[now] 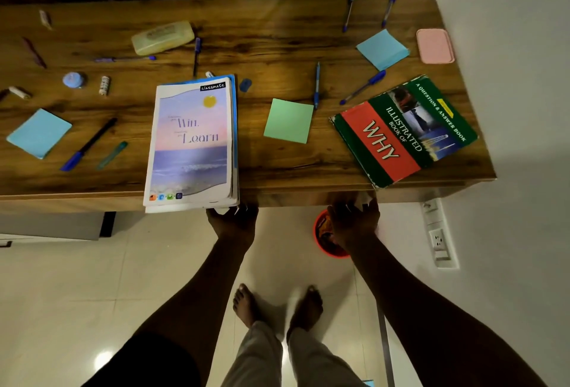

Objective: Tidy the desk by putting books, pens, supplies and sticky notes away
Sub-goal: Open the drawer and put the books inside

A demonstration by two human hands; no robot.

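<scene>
Both hands sit at the near edge of the bench [277, 25], below the top. Left hand [233, 221] touches the bottom right corner of the notebook stack [191, 143], fingers curled under the overhanging pages; looks like a grip starting, cannot tell if it is closed on it. Right hand [354, 220] is at the bench edge under the near corner of the green and red book [404, 132], fingers spread and open, and it seems to touch something pale there, unclear what.

Key relation: the notebook stack lies straight ahead of the left hand, long axis running away from the person, near end hanging off the bench edge. Left hand is clearly nearer to it. The book lies ahead and right of the right hand, tilted, its corner also past the edge.

Between the two: green sticky pad [289, 121], flat, apart from both. Beyond it a blue pen [316, 86], another pen [364, 87] near the book. Blue sticky pad [383, 49] and pink case [435, 46] far right. Left side: blue sticky pad [39, 133], black and blue pen [89, 144], yellow pencil box [163, 37], small erasers and pens scattered.

Nothing blocks either lift. Likely next: pull the notebook stack off the edge. An orange bin [322, 232] stands on the floor under the bench.
</scene>
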